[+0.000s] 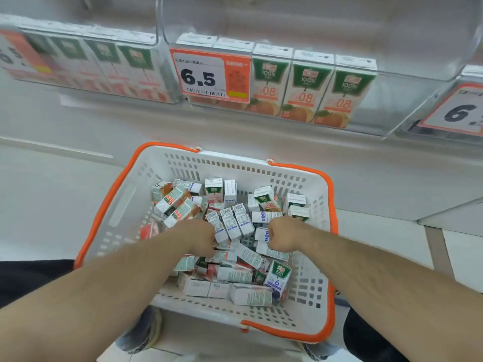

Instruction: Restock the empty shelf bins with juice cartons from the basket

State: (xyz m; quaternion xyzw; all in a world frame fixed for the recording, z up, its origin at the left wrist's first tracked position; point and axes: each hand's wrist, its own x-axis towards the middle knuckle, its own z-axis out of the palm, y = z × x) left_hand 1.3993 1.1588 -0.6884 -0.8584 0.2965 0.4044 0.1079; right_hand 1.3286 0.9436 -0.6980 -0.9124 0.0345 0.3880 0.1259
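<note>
A white basket (pixel 122 205) with orange handles sits on the floor below me, holding several loose small juice cartons (pixel 243 275). My left hand (pixel 198 237) is down in the pile, fingers curled against a row of three cartons (pixel 231 222) that stand barcode side up. My right hand (pixel 283 235) is also in the basket, curled over a white carton (pixel 261 234) just right of that row. Above, a clear shelf bin (pixel 386 100) holds orange juice cartons (pixel 300 92) along its front.
A 6.5 price tag (pixel 201 74) hangs on the middle bin. The left bin (pixel 167 82) shows several pink cartons (pixel 104 66). Another tagged bin (pixel 460 111) is at the far right. My shoes (pixel 142 333) stand close to the basket's near edge.
</note>
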